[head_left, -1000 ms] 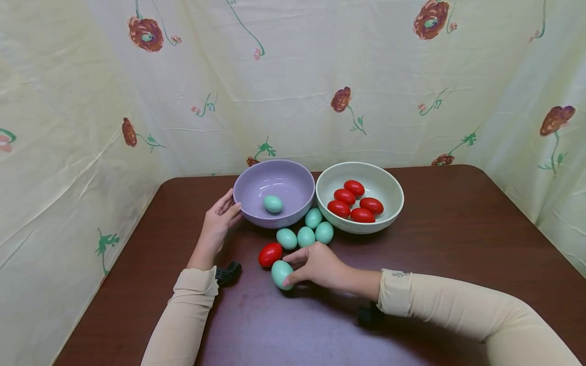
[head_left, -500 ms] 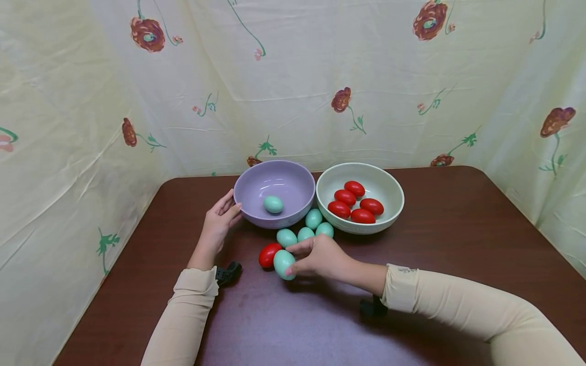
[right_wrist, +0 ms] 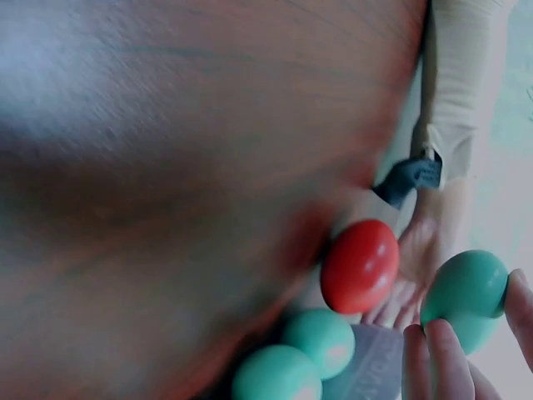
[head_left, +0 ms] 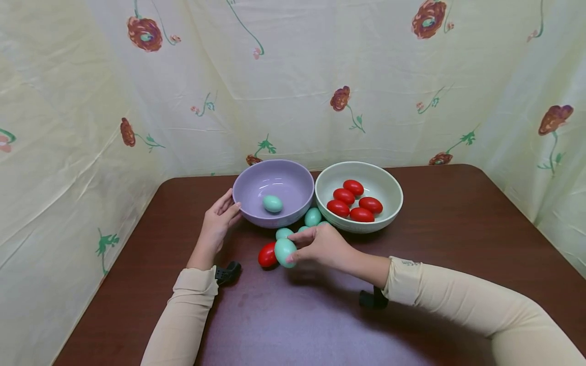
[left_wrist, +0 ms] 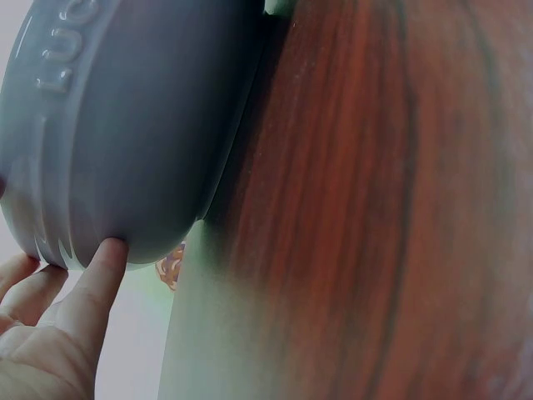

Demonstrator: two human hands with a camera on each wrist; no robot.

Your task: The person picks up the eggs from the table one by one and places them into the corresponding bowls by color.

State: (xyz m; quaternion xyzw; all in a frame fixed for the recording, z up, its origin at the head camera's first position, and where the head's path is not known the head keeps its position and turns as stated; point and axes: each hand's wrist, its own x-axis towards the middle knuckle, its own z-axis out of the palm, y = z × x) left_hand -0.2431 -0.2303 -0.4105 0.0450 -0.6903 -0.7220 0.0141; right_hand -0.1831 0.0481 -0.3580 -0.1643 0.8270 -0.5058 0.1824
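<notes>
In the head view my right hand (head_left: pixel 326 248) pinches a mint-green egg (head_left: pixel 285 253) between thumb and fingertips, held up above the table. Directly beside it in this view lies a red egg (head_left: pixel 267 255). Just beyond, several mint eggs (head_left: pixel 313 217) cluster in front of the bowls, some partly covered by my right hand. My left hand (head_left: pixel 216 223) touches the left side of a purple bowl (head_left: pixel 294 189), which contains one mint egg (head_left: pixel 272 204). Seen from the left wrist, the fingertips of that hand (left_wrist: pixel 71 325) rest against the bowl's outer wall (left_wrist: pixel 158 125), fingers extended.
A pale green bowl (head_left: pixel 387 195) with several red eggs (head_left: pixel 370 205) stands right against the purple bowl. Both sit near the back edge of the dark wooden table (head_left: pixel 448 223). A flower-patterned curtain (head_left: pixel 284 101) hangs behind.
My right hand has lifted the mint egg and carried it a little away from me, toward the bowls. The left hand and both bowls stay where they were.
</notes>
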